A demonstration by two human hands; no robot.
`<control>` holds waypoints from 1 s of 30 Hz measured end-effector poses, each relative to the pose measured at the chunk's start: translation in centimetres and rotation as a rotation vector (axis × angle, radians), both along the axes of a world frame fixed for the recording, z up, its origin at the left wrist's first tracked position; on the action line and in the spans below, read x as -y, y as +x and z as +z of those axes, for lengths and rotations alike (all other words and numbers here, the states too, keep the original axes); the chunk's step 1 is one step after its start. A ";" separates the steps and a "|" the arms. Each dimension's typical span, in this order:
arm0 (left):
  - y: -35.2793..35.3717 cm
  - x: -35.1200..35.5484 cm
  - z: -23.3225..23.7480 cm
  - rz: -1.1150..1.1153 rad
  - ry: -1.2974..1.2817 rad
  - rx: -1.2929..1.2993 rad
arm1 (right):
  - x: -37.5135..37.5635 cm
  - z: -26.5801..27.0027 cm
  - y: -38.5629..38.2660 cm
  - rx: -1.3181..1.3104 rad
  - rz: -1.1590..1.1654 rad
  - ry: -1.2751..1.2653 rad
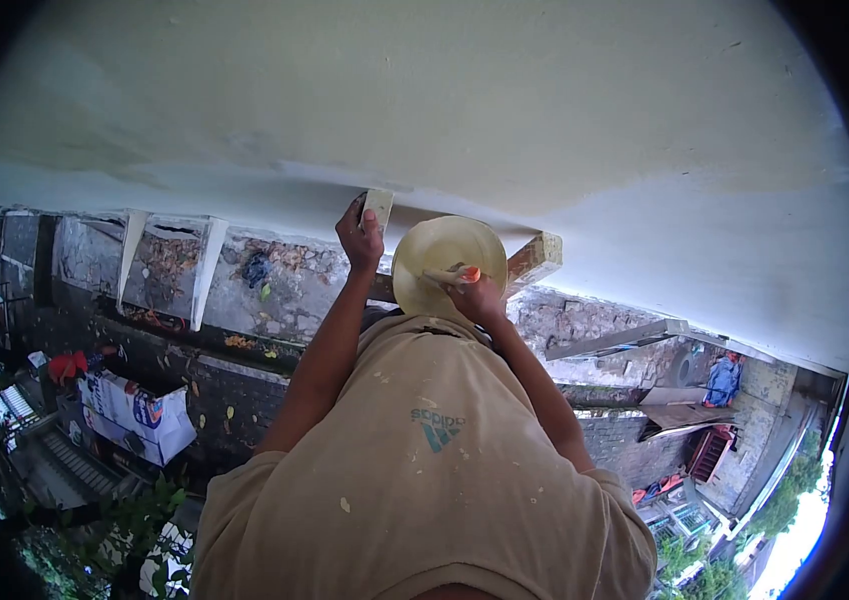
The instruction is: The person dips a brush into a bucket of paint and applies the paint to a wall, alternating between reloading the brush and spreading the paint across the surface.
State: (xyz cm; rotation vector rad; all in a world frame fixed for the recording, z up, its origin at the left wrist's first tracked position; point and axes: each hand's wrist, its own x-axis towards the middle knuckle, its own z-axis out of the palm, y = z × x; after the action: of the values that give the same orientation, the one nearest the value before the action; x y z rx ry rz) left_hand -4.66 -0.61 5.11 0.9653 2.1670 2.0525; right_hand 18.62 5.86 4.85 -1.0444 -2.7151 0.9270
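My left hand (360, 235) is closed around the pale squared end of a wooden post (378, 208) that rests near the wall. A round, shallow-looking cream container (415, 250), coated inside with yellowish paint, sits between this post and a second wooden post end (542, 256). Over the container, my right hand (480, 298) is closed on a pale, paint-smeared paintbrush (442, 276) with an orange patch by the fingers. The brush points into the container; its tip is hard to make out. Paint specks dot my tan shirt (435, 480).
A large pale wall (425, 110) with uneven, damp-looking patches fills the top. White brackets (210, 270) jut out at left, another bracket (625, 338) at right. Far below lie a ground strip with leaves, a white printed sheet (140, 415) and a person in red (67, 366).
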 end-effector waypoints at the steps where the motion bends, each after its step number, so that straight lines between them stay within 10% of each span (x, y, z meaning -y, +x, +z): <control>1: 0.2 0.1 0.0 0.016 -0.015 -0.008 | 0.4 -0.6 0.4 -0.050 0.047 0.055; 13: -0.3 0.3 -2.5 0.011 -0.066 0.011 | -0.5 2.7 -0.1 -0.173 -0.068 0.020; 16: -0.1 0.3 -2.5 0.017 -0.071 0.016 | 0.3 5.4 -0.7 0.235 0.010 -0.074; 30: 0.2 0.2 0.1 0.038 -0.037 -0.008 | 0.0 4.0 0.2 -0.022 0.136 -0.078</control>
State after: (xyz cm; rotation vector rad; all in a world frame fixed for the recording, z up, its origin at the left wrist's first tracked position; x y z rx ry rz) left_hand -4.47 -0.84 5.22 0.9385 2.2355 2.0205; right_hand 18.79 5.89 8.89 -0.8645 -2.7811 1.0664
